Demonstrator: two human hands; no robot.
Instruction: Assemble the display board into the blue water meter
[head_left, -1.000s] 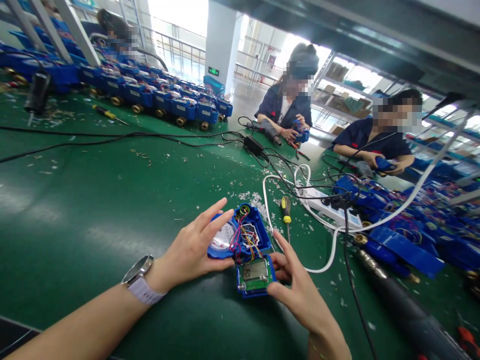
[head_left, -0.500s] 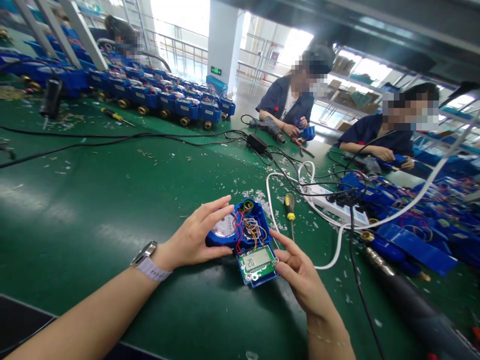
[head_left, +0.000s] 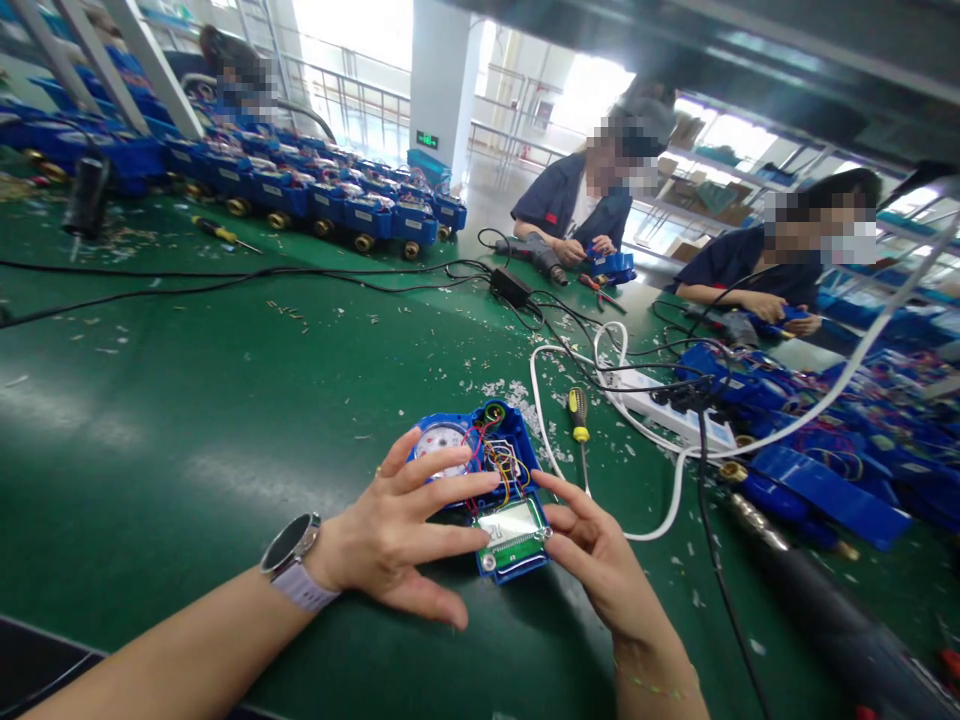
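Note:
An opened blue water meter housing [head_left: 480, 445] lies on the green table [head_left: 187, 420], with a white dial and a tangle of coloured wires inside. A green circuit board with an LCD screen [head_left: 514, 535] sits in a blue frame at its near side. My left hand [head_left: 401, 525], with a watch at the wrist, is spread with fingers apart, fingertips reaching over the wires and the board's left edge. My right hand [head_left: 592, 555] pinches the board's right edge with thumb and fingers.
A yellow-handled screwdriver [head_left: 577, 420] lies just right of the meter, beside a white cable and power strip [head_left: 667, 410]. Blue meters crowd the right side and the far left rows. Two people work across the table. A black power tool [head_left: 825, 620] lies near right.
My left hand has let go of the meter housing's left side and moved toward me, fingers now spread over the wires and board. The right hand stays on the board.

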